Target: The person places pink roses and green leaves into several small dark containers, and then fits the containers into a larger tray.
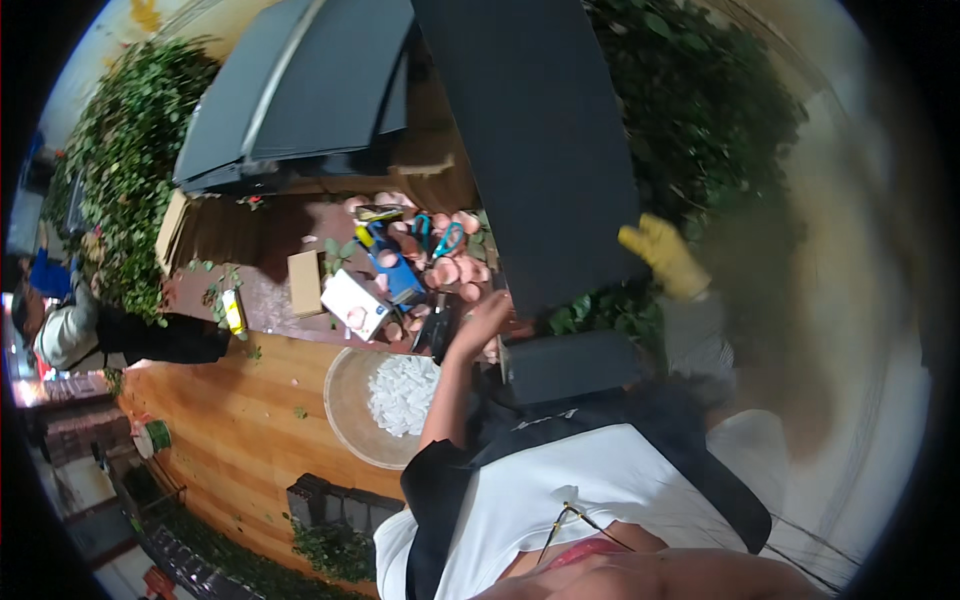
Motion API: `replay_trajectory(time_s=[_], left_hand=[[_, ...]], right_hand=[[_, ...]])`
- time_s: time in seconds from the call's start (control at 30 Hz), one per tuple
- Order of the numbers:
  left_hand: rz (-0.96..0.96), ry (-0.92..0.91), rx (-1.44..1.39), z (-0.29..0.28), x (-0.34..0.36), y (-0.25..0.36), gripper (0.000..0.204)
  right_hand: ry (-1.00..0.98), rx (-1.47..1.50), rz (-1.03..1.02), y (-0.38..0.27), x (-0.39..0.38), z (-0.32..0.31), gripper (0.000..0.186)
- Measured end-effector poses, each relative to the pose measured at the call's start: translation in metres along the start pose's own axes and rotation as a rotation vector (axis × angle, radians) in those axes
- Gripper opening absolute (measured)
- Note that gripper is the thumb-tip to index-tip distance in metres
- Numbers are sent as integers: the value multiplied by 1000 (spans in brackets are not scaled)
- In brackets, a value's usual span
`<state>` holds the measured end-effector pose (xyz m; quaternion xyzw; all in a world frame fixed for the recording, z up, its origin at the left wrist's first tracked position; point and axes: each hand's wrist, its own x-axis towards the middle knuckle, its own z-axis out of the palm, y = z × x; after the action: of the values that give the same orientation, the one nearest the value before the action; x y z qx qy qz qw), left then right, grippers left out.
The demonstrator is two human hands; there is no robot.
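Observation:
A long dark grey sheet (545, 150) reaches from the top of the view down toward my body. At its lower left corner is my bare left hand (485, 320), its fingers closed at the sheet's edge. My right hand (668, 258) wears a yellow glove, and its fingers lap over the sheet's right edge. Just left of my left hand, a black tool (433, 330) lies at the table edge. Turquoise-handled scissors (447, 240), pale pink petals (468, 270), a blue box (395, 270) and a white box (355, 303) are spread over the table.
Dark panels (330, 80) stand at the back left beside cardboard. Leafy stems (700, 100) fill the right, with another leafy pile (130, 160) at far left. A bin (340, 410) of white pieces stands on the wooden floor (250, 400). A person (70, 325) stands far left.

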<state>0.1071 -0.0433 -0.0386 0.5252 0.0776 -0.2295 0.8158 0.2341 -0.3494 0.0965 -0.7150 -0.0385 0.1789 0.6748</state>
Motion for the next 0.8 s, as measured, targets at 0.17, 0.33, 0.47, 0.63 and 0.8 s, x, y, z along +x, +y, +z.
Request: replay_trajectory(time_s=[0.17, 0.33, 0.47, 0.63, 0.8], left_hand=[[-127, 46, 632, 3, -6, 16, 40], [75, 470, 528, -37, 7, -77, 36], [46, 570, 739, -17, -1, -72, 37], [159, 596, 906, -10, -3, -65, 41], [-48, 222, 933, -10, -39, -11, 33]], right_hand=[[-18, -356, 469, 102, -49, 14, 40], [-325, -1259, 752, 40, -5, 49, 41], [-537, -874, -76, -11, -11, 68, 50], [-705, -1183, -520, 76, 16, 98, 84], [-744, -1455, -586, 101, 10, 105, 95]])
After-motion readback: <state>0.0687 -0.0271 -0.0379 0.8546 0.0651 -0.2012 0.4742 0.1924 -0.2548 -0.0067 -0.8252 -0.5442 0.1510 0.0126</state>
